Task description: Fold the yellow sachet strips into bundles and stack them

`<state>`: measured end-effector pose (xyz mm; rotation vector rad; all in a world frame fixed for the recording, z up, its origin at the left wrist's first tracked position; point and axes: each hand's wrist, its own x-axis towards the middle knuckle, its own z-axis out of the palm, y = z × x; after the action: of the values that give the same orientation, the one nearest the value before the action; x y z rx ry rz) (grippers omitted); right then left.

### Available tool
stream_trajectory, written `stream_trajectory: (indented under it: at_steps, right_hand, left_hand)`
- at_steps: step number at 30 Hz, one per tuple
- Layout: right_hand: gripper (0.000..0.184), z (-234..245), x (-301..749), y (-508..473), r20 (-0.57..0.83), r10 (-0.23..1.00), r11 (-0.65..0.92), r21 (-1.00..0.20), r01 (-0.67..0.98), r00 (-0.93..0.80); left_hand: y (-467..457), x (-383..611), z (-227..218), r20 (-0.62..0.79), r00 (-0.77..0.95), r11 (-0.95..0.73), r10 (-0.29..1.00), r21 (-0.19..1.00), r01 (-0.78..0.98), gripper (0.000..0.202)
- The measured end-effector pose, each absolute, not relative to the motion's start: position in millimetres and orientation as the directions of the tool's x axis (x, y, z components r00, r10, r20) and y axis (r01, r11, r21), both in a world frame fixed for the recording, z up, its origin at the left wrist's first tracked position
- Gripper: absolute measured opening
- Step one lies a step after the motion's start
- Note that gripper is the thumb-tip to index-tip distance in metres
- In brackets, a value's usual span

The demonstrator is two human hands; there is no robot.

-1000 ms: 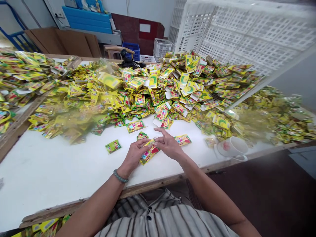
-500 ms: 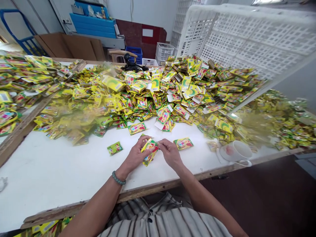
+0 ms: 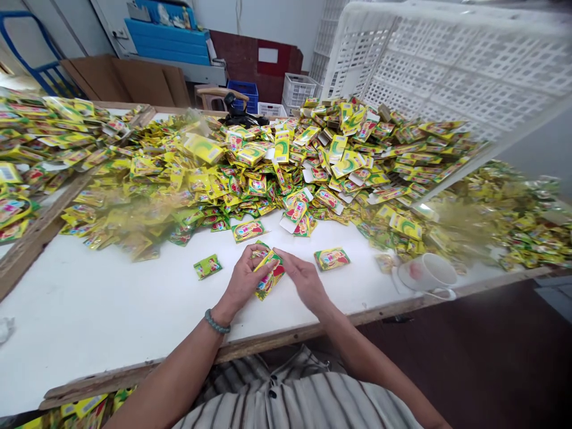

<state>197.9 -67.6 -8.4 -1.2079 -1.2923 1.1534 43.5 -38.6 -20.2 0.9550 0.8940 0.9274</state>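
Note:
My left hand (image 3: pixel 247 275) is closed around a small yellow, green and red printed box (image 3: pixel 270 275), tilted, its thumb across the front. Part of a green packet (image 3: pixel 260 250) shows behind the box by the left fingers. My right hand (image 3: pixel 304 278) lies against the upper right end of the box, fingers stretched out and fingertips touching its top corner. On the white table (image 3: pixel 179 322) around my hands are a green packet (image 3: pixel 208 266) to the left, a flat box (image 3: pixel 248 230) beyond, and another box (image 3: pixel 332 258) to the right.
A large heap of boxes and packets (image 3: pixel 254 167) spreads across the table's far side. A white plastic crate (image 3: pixel 429 65) stands tipped at the right, near a white mug (image 3: pixel 426 273). A wooden strip (image 3: pixel 44 238) divides the table at left; a wooden edge (image 3: pixel 272 345) runs along the front.
My right hand's fingers have gone from a pinch at the box's corner to stretched out along its upper end. The left hand keeps the box, which has turned slightly.

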Motion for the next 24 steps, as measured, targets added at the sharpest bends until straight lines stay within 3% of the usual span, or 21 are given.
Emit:
stream_trajectory:
  at_steps: [3, 7, 13, 20, 24]
  right_hand:
    - [0.042, -9, 201, -62, -0.062, 0.998, -0.062, -0.993, -0.104, -0.006]
    - [0.022, -10, 200, -58, -0.036, 0.995, -0.036, -0.999, -0.003, 0.095]
    - [0.024, -9, 201, -54, -0.219, 0.972, -0.193, -0.95, -0.245, 0.083]
    - [0.027, -3, 219, -55, -0.164, 0.979, -0.182, -0.971, -0.157, -0.123]
    - [0.032, -13, 201, -75, -0.011, 0.999, -0.009, -0.999, -0.037, 0.04]
  left_hand:
    - [-39, 45, -18, -0.206, 0.313, 0.292, 0.927, 0.92, -0.26, 0.054]
    - [-39, 45, -19, -0.203, 0.284, 0.276, 0.937, 0.929, -0.248, 0.055]
    - [-40, 40, -19, -0.185, 0.317, 0.245, 0.93, 0.956, -0.161, 0.058]
    - [-39, 39, -19, -0.166, 0.338, 0.238, 0.926, 0.954, -0.183, 0.056]
    - [-40, 43, -20, -0.18, 0.335, 0.286, 0.925, 0.91, -0.3, 0.053]
